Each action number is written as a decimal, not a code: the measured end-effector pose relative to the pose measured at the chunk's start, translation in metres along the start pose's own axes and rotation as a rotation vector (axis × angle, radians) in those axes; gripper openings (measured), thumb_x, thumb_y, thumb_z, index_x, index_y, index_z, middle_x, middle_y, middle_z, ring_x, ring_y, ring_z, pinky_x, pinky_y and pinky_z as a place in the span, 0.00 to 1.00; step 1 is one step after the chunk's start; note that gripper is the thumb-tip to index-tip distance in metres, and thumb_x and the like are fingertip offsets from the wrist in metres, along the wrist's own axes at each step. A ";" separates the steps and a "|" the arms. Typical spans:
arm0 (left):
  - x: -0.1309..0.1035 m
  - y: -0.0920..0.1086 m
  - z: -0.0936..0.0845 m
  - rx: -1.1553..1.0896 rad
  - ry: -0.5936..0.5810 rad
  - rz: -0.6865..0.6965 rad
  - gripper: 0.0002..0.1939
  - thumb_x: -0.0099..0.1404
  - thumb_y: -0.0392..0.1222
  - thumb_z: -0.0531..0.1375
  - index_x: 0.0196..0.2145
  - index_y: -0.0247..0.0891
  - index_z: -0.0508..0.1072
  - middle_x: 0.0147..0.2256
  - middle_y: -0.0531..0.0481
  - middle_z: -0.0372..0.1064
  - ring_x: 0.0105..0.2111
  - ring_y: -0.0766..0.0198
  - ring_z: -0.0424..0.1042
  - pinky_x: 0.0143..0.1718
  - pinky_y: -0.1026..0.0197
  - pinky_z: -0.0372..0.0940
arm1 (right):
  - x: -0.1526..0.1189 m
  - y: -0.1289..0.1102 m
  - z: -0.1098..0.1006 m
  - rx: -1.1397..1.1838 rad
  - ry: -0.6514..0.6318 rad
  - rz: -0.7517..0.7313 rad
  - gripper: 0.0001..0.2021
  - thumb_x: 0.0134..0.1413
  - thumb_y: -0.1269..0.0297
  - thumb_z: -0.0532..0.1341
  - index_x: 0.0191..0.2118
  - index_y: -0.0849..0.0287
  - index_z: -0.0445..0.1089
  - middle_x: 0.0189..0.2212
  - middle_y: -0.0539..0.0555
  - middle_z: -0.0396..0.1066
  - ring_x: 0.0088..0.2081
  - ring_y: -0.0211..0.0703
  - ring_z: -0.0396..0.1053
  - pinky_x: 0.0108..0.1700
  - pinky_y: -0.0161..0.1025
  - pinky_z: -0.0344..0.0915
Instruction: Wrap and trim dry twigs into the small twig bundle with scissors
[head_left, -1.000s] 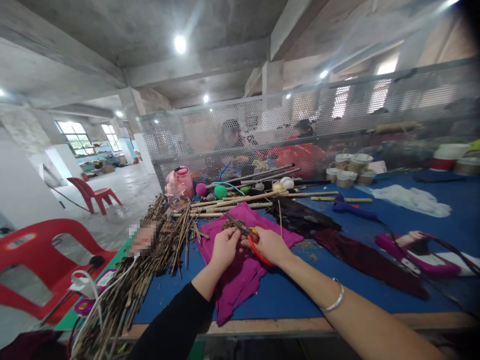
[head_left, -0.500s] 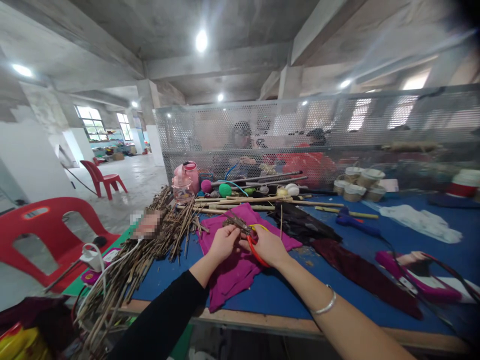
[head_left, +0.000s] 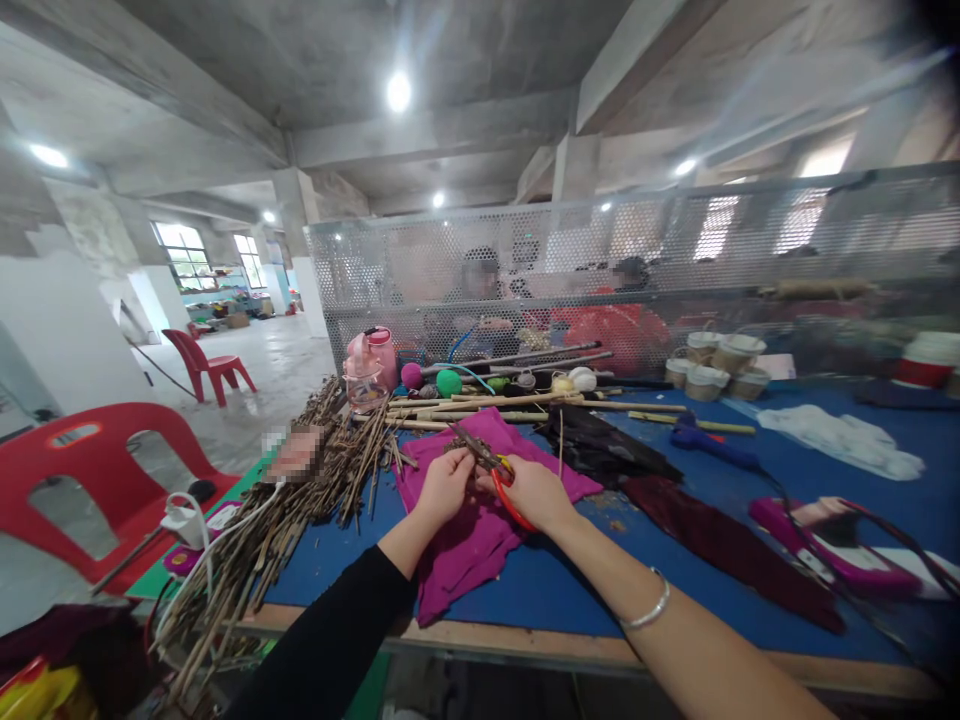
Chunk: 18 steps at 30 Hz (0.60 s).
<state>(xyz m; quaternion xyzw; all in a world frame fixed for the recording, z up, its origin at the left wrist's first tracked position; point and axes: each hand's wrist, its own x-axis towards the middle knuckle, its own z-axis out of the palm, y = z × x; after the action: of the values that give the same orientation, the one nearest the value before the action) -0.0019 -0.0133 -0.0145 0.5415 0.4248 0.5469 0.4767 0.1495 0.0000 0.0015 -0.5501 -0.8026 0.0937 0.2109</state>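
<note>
My right hand [head_left: 538,494] is closed around scissors [head_left: 481,449] with red and yellow handles, their dark blades pointing away and to the left. Close beside the blades, my left hand [head_left: 447,488] is pinched at the thumb and forefinger; what it holds is too small and covered to name. Some brown, twiggy material [head_left: 455,444] shows at those fingertips, partly behind the blades. Both hands are over a magenta cloth [head_left: 469,565] spread on the blue tabletop [head_left: 330,560].
Dry twigs [head_left: 300,500] are heaped at the left, by a white charger [head_left: 186,522]. Sticks [head_left: 510,402] and yarn balls [head_left: 450,383] lie behind. A glue gun [head_left: 712,445], black cloth [head_left: 607,445] and small pots [head_left: 705,382] occupy the right. A perforated metal screen [head_left: 420,240] separates me from people beyond.
The scissors have shifted slightly in my right hand, with less of the yellow handle showing and the blades more plainly visible. My left hand stays nearly in place.
</note>
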 end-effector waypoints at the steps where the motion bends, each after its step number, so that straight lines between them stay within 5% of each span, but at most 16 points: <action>1: 0.001 -0.001 0.000 -0.012 0.004 -0.005 0.14 0.57 0.49 0.54 0.33 0.34 0.68 0.23 0.51 0.68 0.15 0.71 0.63 0.14 0.69 0.58 | 0.000 0.000 0.000 -0.003 0.006 -0.008 0.25 0.45 0.39 0.52 0.39 0.55 0.66 0.33 0.55 0.73 0.37 0.48 0.70 0.32 0.36 0.58; 10: 0.001 -0.001 0.002 -0.087 -0.024 -0.053 0.13 0.56 0.48 0.55 0.32 0.34 0.67 0.25 0.49 0.70 0.16 0.69 0.66 0.16 0.68 0.59 | -0.003 0.001 0.001 0.041 0.040 -0.049 0.26 0.43 0.40 0.54 0.43 0.55 0.63 0.36 0.54 0.71 0.38 0.48 0.69 0.34 0.37 0.59; 18: 0.002 -0.003 0.001 0.019 0.109 -0.026 0.13 0.51 0.45 0.60 0.30 0.32 0.69 0.18 0.54 0.65 0.13 0.73 0.59 0.14 0.69 0.55 | 0.000 -0.002 0.002 0.022 0.089 0.019 0.24 0.44 0.41 0.54 0.40 0.56 0.64 0.33 0.54 0.71 0.35 0.47 0.69 0.32 0.36 0.57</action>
<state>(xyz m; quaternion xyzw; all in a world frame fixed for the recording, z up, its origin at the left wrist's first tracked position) -0.0009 -0.0105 -0.0175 0.5097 0.4622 0.5654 0.4548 0.1473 -0.0002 0.0009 -0.5590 -0.7860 0.0800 0.2517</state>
